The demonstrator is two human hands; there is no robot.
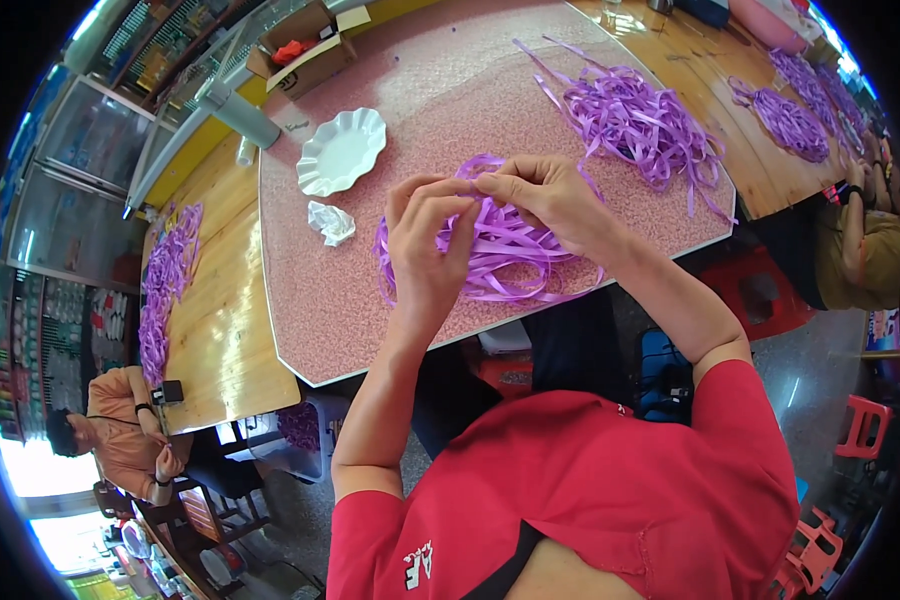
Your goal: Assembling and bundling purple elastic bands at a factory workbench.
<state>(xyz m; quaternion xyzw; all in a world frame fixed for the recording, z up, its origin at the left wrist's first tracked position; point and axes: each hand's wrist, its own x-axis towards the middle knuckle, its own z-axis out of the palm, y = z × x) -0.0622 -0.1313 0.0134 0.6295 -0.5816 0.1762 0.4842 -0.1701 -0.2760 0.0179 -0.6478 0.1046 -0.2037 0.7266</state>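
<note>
Both my hands meet over a bundle of looped purple ribbon [500, 262] lying on the pink speckled table [370, 310]. My left hand [428, 245] has its fingers curled around several ribbon loops. My right hand [550, 195] pinches the same ribbon at the top, fingertips touching those of the left hand. A larger loose heap of purple ribbon [635, 120] lies farther back on the right of the table.
A white scalloped plate [342, 150] and a crumpled white paper [330, 222] sit to the left. A cardboard box [305, 50] stands behind. Wooden tables on the left [220, 330] and right [770, 180] carry more purple ribbon, with other people seated at them. Red stools [860, 430] stand on the floor.
</note>
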